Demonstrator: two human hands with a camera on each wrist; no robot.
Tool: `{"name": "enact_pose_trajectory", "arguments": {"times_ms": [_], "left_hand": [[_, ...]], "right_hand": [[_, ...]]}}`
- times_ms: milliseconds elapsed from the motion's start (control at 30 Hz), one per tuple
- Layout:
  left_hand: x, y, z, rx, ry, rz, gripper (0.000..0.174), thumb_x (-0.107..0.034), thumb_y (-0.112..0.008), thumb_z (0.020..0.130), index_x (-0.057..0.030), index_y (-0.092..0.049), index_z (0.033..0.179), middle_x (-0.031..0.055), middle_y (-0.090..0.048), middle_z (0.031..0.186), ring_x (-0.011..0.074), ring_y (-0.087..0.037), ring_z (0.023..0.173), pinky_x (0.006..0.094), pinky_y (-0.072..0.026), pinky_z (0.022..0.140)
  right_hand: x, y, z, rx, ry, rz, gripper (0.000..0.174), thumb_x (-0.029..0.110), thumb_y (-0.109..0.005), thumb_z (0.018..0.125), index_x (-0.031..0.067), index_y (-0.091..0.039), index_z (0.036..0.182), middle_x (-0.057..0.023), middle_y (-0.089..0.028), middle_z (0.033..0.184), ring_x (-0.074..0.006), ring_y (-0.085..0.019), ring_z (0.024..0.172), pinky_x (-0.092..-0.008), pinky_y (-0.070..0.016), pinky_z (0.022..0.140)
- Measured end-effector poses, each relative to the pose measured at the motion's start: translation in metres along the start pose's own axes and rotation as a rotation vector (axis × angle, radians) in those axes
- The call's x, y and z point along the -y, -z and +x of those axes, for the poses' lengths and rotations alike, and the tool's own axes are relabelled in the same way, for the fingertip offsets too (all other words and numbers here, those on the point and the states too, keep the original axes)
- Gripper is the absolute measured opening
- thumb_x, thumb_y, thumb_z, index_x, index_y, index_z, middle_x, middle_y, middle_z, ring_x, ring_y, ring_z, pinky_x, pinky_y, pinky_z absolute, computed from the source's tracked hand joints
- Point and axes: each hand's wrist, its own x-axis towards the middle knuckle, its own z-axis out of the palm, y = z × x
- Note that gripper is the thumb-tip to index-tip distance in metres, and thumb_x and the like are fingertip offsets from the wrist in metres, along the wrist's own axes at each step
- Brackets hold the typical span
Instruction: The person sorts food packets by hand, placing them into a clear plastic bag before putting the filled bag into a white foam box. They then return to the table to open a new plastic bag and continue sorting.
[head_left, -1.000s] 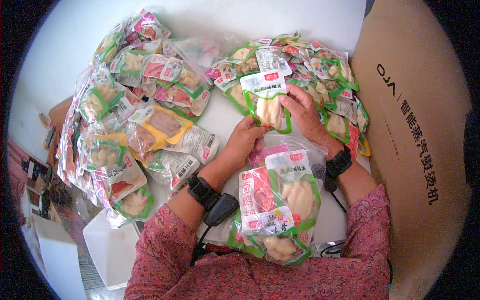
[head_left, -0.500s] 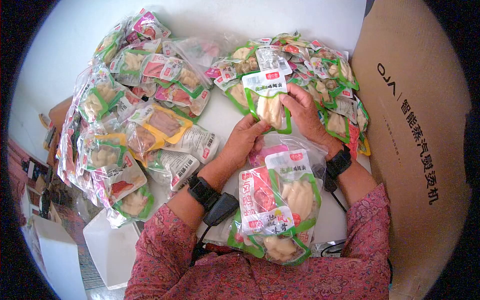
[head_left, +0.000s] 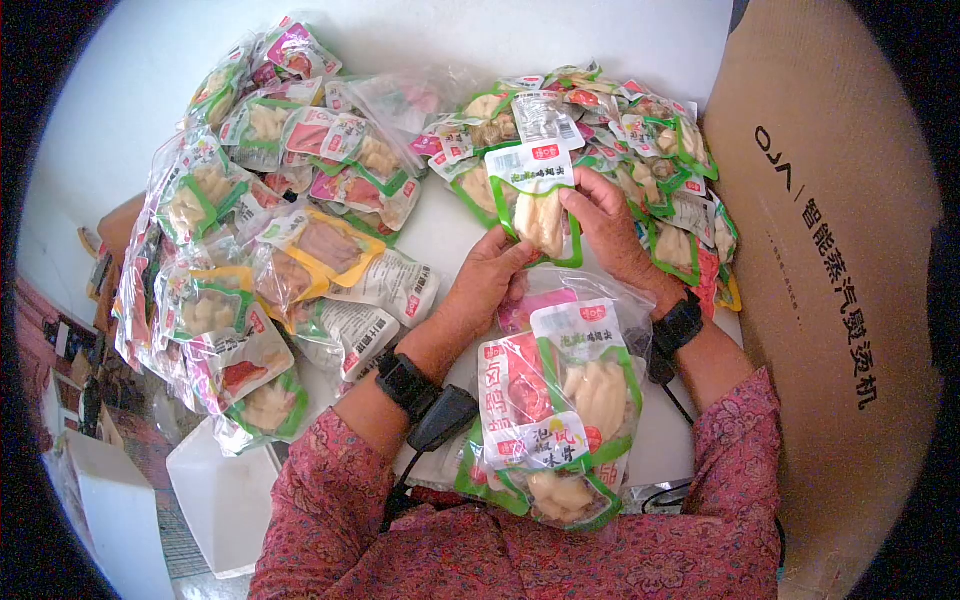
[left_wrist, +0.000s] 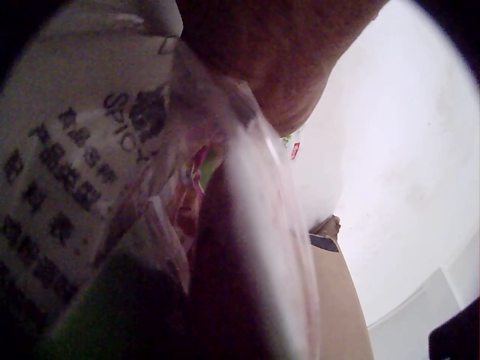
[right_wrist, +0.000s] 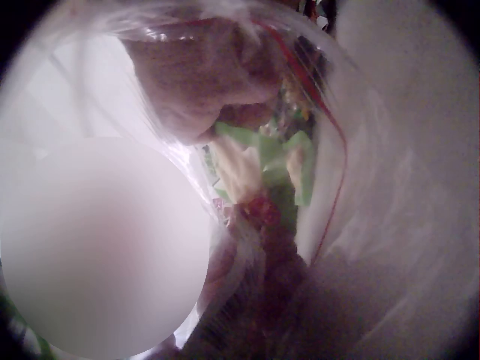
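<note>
Both hands hold up a small clear-fronted food packet [head_left: 538, 218] with a green border, a white top label and pale pieces inside, in the head view. At its lower left corner, the left hand [head_left: 488, 272] pinches it with the thumb on the front. The right hand [head_left: 612, 228] grips its right edge, thumb in front and fingers partly hidden behind. Below the hands, close to the person's body, lies a clear plastic bag [head_left: 637, 318] containing several similar packets. In the right wrist view, pale pieces in a green-bordered packet [right_wrist: 238, 166] show beyond the plastic film.
A large heap of bagged packets [head_left: 240, 210] covers the table's left side. Loose packets [head_left: 670, 150] are piled at the back right. A tall cardboard box [head_left: 830, 250] stands along the right edge. A white bin [head_left: 222, 500] sits below on the left.
The left thumb has shifted slightly on the packet's lower left corner. The packet, the right hand and the heaps stay almost where they were.
</note>
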Motion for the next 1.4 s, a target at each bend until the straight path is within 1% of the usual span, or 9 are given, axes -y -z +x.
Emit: {"name": "enact_pose_trajectory", "arguments": {"times_ms": [133,233,367,567,1000,1167,1400], "left_hand": [[-0.0027,-0.0015,-0.0021,-0.002,0.000,0.002,0.018,-0.015,-0.050,0.085,-0.0059,-0.049,0.101,0.0007,-0.055,0.077,0.0026,-0.037,0.040,0.0171,-0.0299,0.033],[-0.0043,-0.0021,-0.0039,-0.005,0.003,0.014,0.017,-0.016,-0.050,0.085,-0.0058,-0.049,0.099,0.0011,-0.055,0.077,0.0030,-0.037,0.040,0.0176,-0.0303,0.033],[-0.0018,-0.0018,-0.0015,-0.026,-0.018,0.028,0.016,-0.018,-0.049,0.086,-0.0060,-0.049,0.096,0.0013,-0.055,0.077,0.0036,-0.037,0.040,0.0187,-0.0299,0.032],[-0.0063,-0.0042,-0.0046,-0.027,0.001,0.049,0.016,-0.019,-0.048,0.086,-0.0066,-0.049,0.095,0.0004,-0.054,0.076,0.0037,-0.037,0.039,0.0191,-0.0289,0.030],[-0.0041,-0.0026,-0.0031,-0.023,0.010,0.026,0.018,-0.018,-0.049,0.085,-0.0062,-0.048,0.099,0.0006,-0.055,0.078,0.0033,-0.037,0.039,0.0182,-0.0302,0.031],[-0.0048,-0.0023,-0.0032,-0.004,-0.003,0.022,0.018,-0.018,-0.051,0.085,-0.0062,-0.048,0.099,0.0005,-0.055,0.077,0.0031,-0.037,0.039,0.0187,-0.0294,0.031],[-0.0080,-0.0050,-0.0060,-0.018,0.009,0.041,0.017,-0.017,-0.051,0.085,-0.0072,-0.048,0.098,-0.0002,-0.054,0.075,0.0035,-0.036,0.038,0.0190,-0.0281,0.030]], "right_hand": [[-0.0014,0.0015,0.0004,0.005,-0.015,-0.038,0.019,0.010,-0.048,0.081,-0.0004,-0.056,0.095,-0.0002,-0.057,0.080,-0.0059,-0.050,0.071,-0.0214,-0.0424,0.063],[-0.0024,-0.0007,0.0004,-0.019,-0.003,-0.002,0.019,0.010,-0.048,0.081,-0.0006,-0.056,0.094,-0.0004,-0.057,0.079,-0.0063,-0.049,0.070,-0.0217,-0.0419,0.062],[-0.0053,0.0010,0.0008,-0.016,0.006,-0.037,0.018,0.010,-0.048,0.080,-0.0006,-0.056,0.093,-0.0003,-0.056,0.078,-0.0064,-0.049,0.069,-0.0219,-0.0415,0.061],[-0.0023,0.0003,-0.0003,-0.014,-0.008,-0.023,0.018,0.010,-0.048,0.081,-0.0002,-0.056,0.093,0.0001,-0.055,0.077,-0.0059,-0.048,0.067,-0.0218,-0.0412,0.060],[-0.0042,0.0008,-0.0002,-0.016,-0.020,-0.027,0.018,0.010,-0.048,0.081,0.0002,-0.056,0.094,0.0004,-0.055,0.077,-0.0055,-0.048,0.067,-0.0214,-0.0416,0.060],[-0.0087,0.0021,0.0009,-0.015,-0.001,-0.041,0.018,0.010,-0.048,0.081,0.0003,-0.056,0.094,0.0001,-0.056,0.077,-0.0058,-0.048,0.067,-0.0215,-0.0418,0.060],[-0.0042,0.0005,0.0001,-0.012,-0.022,-0.007,0.018,0.010,-0.048,0.081,0.0003,-0.056,0.094,-0.0003,-0.056,0.078,-0.0059,-0.049,0.068,-0.0214,-0.0419,0.061]]}}
